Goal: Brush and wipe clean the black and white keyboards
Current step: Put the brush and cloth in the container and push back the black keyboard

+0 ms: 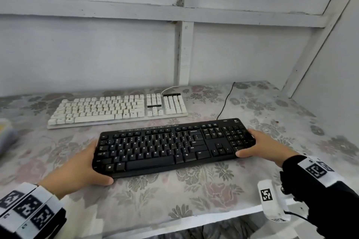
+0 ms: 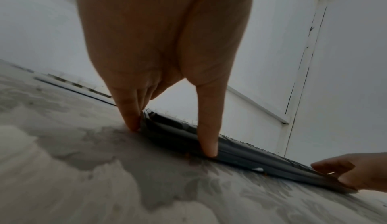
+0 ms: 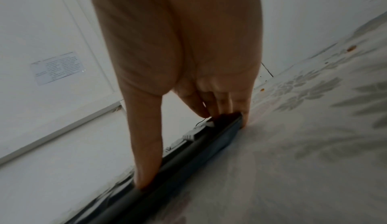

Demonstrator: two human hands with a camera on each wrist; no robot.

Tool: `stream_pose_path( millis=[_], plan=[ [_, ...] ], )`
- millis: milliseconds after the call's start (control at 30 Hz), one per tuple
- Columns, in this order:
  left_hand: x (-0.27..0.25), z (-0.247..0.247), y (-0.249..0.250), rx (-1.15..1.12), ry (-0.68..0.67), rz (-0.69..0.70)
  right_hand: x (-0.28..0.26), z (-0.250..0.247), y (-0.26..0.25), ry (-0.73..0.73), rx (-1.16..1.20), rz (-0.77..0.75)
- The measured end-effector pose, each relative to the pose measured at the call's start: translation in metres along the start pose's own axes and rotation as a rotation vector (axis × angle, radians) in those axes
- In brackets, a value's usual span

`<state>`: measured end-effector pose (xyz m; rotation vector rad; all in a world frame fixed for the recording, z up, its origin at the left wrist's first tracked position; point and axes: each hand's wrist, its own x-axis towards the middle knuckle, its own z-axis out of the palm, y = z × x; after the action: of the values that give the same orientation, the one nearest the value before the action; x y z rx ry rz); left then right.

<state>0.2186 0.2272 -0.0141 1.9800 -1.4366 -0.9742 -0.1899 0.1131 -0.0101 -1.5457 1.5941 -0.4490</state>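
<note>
The black keyboard (image 1: 171, 147) lies on the flowered tablecloth near the table's front. My left hand (image 1: 95, 163) holds its left end, thumb along the front edge and fingers at the far corner. My right hand (image 1: 250, 143) holds the right end the same way. In the left wrist view my left hand (image 2: 171, 139) has thumb and a finger down against the black keyboard (image 2: 251, 154); the right hand (image 2: 339, 173) shows at the far end. In the right wrist view my right hand (image 3: 188, 149) spans the black keyboard's (image 3: 146, 199) end. The white keyboard (image 1: 116, 108) lies behind, untouched.
A black cable (image 1: 225, 103) runs from the black keyboard toward the back wall. A white cable (image 1: 169, 89) leaves the white keyboard. A blurred pale object (image 1: 5, 134) sits at the left edge. The table's front edge (image 1: 213, 217) is close to me; white walls close off the back and right.
</note>
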Motion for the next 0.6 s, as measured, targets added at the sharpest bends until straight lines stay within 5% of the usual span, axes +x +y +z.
stream_pose_path(
  millis=[333,600],
  plan=[
    [0.009,-0.002,-0.012,-0.057,-0.021,0.011,0.009,-0.009,0.009,-0.032,0.034,0.002],
    [0.017,0.040,0.028,-0.004,-0.028,0.037,0.014,-0.057,0.039,0.020,0.059,0.036]
  ],
)
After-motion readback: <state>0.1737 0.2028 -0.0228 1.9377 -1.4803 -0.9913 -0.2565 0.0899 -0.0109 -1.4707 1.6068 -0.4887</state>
